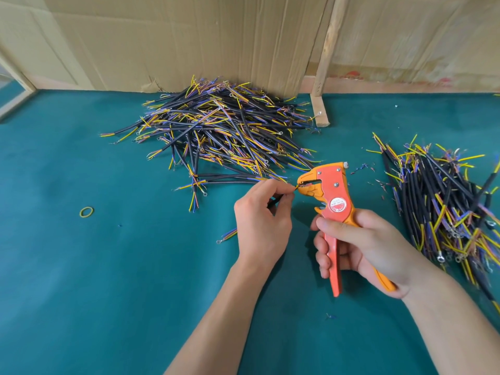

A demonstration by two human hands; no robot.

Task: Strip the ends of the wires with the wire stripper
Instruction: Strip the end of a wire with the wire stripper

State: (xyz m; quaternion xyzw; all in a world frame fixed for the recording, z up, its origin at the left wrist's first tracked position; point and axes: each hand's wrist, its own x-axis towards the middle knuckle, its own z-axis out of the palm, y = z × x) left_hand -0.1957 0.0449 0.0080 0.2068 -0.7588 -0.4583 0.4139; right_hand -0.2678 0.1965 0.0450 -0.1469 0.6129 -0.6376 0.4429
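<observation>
Green worktop [81, 280] under cardboard walls [189, 36], one big wire heap [224, 128] at the back and a second heap [446, 207] off to the right. Left hand [261, 223] pinches a black wire [276, 200] between thumb and fingertips, feeding its end into the stripper's open mouth. Right hand [359, 247] wraps round the handles of the orange stripper [331, 209], held above the worktop with its nose pointing left, while a yellow band [86, 212] lies far left.
</observation>
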